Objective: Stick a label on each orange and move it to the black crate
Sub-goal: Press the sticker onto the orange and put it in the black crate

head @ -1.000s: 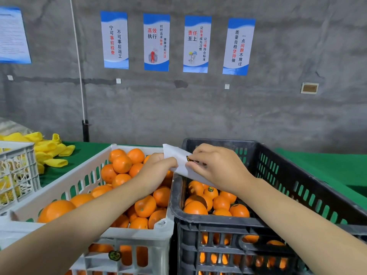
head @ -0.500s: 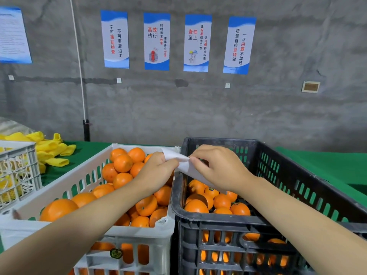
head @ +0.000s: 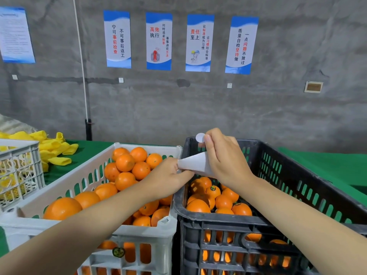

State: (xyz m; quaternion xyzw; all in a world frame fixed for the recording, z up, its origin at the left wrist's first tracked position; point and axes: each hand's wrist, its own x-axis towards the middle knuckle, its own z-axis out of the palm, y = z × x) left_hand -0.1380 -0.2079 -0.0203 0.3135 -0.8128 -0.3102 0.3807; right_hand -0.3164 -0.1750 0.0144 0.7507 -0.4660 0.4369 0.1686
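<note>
While the left hand (head: 166, 179) is pinching the white backing sheet (head: 195, 164), the right hand (head: 224, 161) is pinching a round pale label (head: 200, 137), flimsy and sticky so probably best edge-held, over the far-left corner of the black plastic crate (head: 228, 218).

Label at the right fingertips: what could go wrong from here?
1. The round label hangs by its edge from the right hand; it may curl onto itself or the finger.
2. The left hand holds the backing sheet and no orange is held, so grabbing one from the white crate could be awkward.
</note>
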